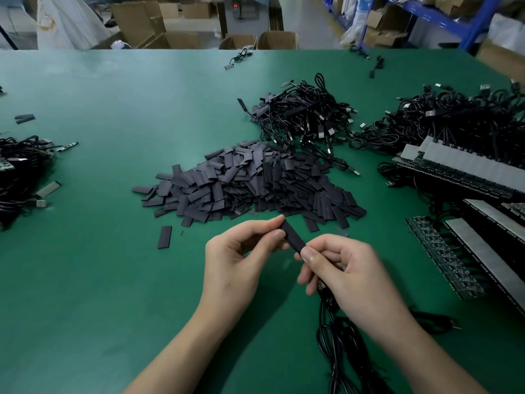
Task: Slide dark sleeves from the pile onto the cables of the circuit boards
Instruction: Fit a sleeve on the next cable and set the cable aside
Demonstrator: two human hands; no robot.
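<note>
- Dark sleeve [292, 237] sits in both hands just on the near side of the pile [255, 183], lifted off the green table [113, 251].
- Thumb and forefinger of the left hand [235, 263] pinch its far end.
- At its near end the right hand [343, 268] pinches it, fingers curled; a black cable [332, 336] trails from under that hand, away from the pile.
- Step in hand, I judge: starting the sleeve onto the cable (fingers hide whether the tip is already in).
- Next, it likely needs the sleeve's mouth kept open and the cable fed straight through.
- Stacked circuit boards [466, 172] lie right of the pile.
</note>
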